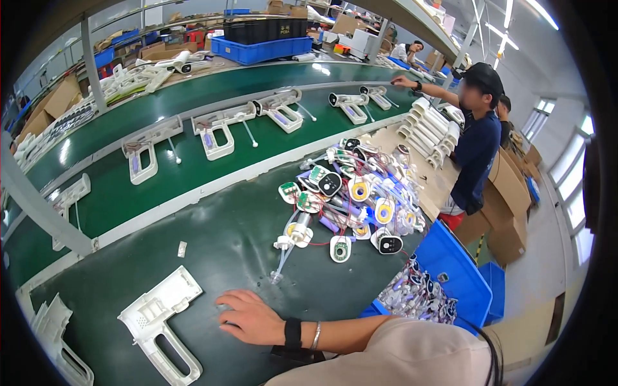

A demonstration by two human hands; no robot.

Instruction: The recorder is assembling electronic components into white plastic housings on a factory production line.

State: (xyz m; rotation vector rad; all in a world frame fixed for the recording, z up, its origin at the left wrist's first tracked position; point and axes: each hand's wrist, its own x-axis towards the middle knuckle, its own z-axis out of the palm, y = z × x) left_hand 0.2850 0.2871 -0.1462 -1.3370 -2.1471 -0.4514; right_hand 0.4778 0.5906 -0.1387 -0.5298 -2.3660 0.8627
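My right hand rests palm down low over the dark green work mat, its fingers a little bent and the thumb apart. I make out nothing in it. To its left lies a white plastic housing half with a loop handle, its ribbed inside facing up. Another white housing piece is partly cut off at the lower left. Beyond the hand is a heap of small wired assemblies with green circuit boards, white caps and purple cylinders. A small pale piece lies alone on the mat. My left hand is out of view.
Past the mat, a green conveyor belt carries several white housings with parts fitted. A blue bin at the right holds more assemblies. White housings are stacked near a person in a dark cap. A metal post stands at left.
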